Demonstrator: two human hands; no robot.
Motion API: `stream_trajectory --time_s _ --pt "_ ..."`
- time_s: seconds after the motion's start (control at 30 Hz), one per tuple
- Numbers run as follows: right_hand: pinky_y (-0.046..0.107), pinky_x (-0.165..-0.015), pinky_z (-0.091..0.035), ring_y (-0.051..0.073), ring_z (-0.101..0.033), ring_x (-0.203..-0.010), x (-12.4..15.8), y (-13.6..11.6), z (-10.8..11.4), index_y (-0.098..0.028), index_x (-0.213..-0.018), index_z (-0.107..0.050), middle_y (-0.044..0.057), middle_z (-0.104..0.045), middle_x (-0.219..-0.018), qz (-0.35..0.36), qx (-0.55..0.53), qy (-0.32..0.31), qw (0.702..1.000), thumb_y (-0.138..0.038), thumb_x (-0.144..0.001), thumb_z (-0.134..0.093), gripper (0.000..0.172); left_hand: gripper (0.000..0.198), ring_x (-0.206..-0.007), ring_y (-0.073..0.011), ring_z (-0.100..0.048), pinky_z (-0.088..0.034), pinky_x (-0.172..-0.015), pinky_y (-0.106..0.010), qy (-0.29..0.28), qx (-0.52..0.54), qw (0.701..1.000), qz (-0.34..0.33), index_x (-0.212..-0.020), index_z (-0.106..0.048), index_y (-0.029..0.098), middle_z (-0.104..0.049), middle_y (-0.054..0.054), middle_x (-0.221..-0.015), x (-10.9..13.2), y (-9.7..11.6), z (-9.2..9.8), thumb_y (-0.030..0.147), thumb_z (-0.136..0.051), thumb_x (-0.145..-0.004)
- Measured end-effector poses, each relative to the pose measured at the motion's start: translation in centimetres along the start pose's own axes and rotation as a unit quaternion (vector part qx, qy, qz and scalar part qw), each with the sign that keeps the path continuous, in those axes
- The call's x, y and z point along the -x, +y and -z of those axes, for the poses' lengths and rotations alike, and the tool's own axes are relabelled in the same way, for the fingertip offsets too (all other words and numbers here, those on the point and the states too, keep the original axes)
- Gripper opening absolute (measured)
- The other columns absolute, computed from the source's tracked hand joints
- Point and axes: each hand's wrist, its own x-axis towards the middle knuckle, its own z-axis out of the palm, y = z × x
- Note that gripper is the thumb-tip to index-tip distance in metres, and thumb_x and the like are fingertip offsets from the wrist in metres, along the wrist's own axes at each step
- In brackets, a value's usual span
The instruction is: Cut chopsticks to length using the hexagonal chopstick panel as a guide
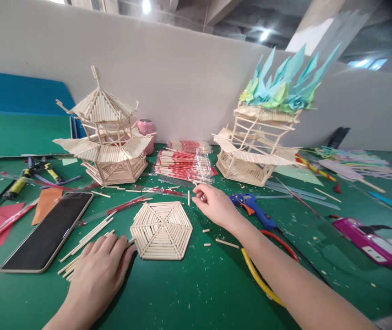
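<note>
A flat hexagonal panel of wooden sticks (161,229) lies on the green table between my hands. My left hand (98,263) rests at the panel's left side, over several loose sticks (91,236). Its thumb and forefinger are closed on a short wooden stick (131,241) that points toward the panel's edge. Beyond the panel's upper right corner is my right hand (213,204), fingers bent into a pinch; what they hold, if anything, is too small to make out. A short stick piece (188,198) is just left of its fingertips.
Two stick pavilions, one left (113,156) and one right (247,160), stand behind. Red-and-white stick packets (184,165) lie between them. A phone (48,233) and pliers (20,181) are left; a blue glue gun (254,208), yellow-handled tool (259,279) and magenta device (367,240) are right.
</note>
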Motion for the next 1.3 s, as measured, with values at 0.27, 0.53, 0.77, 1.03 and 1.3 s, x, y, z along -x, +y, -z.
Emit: stream_trajectory --time_s 0.27,0.53,0.77,1.03,1.3 --pt "0.04 -0.079 -0.049 0.019 -0.058 -0.093 -4.4 -1.4 -3.2 -0.016 -0.107 -0.056 0.007 -0.058 -0.11 0.044 0.059 -0.09 0.993 -0.029 -0.088 -0.051 0.023 0.032 -0.07 -0.0262 -0.062 -0.043 -0.062 -0.037 0.033 0.032 0.999 -0.006 -0.08 -0.062 0.018 -0.067 -0.009 -0.076 0.2 -0.1 -0.5 0.035 -0.037 -0.088" --pt "0.034 -0.07 -0.052 0.015 -0.061 -0.08 -5.9 1.1 -1.3 -0.014 -0.102 -0.058 0.004 -0.062 -0.097 0.002 0.024 -0.046 0.999 -0.028 -0.088 -0.052 0.02 0.032 -0.071 -0.0255 -0.062 -0.046 -0.063 -0.037 0.038 0.06 0.997 0.006 -0.078 -0.062 0.019 -0.066 -0.008 -0.074 0.1 -0.4 -0.4 0.036 -0.037 -0.088" --pt "0.041 -0.079 -0.049 0.021 -0.058 -0.095 -7.7 6.9 -0.4 -0.017 -0.114 -0.052 0.008 -0.055 -0.114 -0.166 0.064 0.117 0.977 -0.028 -0.088 -0.051 0.028 0.033 -0.071 -0.0251 -0.061 -0.047 -0.063 -0.038 0.024 0.075 0.997 0.007 -0.078 -0.063 0.018 -0.065 -0.009 -0.074 0.1 -0.5 -0.6 0.036 -0.037 -0.088" --pt "0.04 -0.077 -0.05 0.02 -0.058 -0.093 -9.8 5.1 -1.9 -0.016 -0.113 -0.053 0.007 -0.056 -0.113 -0.016 0.088 -0.035 0.995 -0.028 -0.088 -0.052 0.028 0.039 -0.067 -0.0249 -0.06 -0.045 -0.06 -0.039 0.007 0.081 0.997 0.017 -0.075 -0.064 0.018 -0.062 -0.009 -0.07 -0.1 -0.4 -0.6 0.036 -0.032 -0.089" --pt "0.041 -0.08 -0.049 0.021 -0.057 -0.096 -10.6 3.5 -1.2 -0.017 -0.113 -0.053 0.008 -0.055 -0.115 -0.011 0.235 -0.09 0.968 -0.028 -0.088 -0.052 0.028 0.035 -0.07 -0.0245 -0.059 -0.043 -0.062 -0.037 -0.002 0.082 0.996 0.027 -0.074 -0.064 0.019 -0.061 -0.008 -0.07 -0.1 -0.3 -0.7 0.036 -0.036 -0.088"
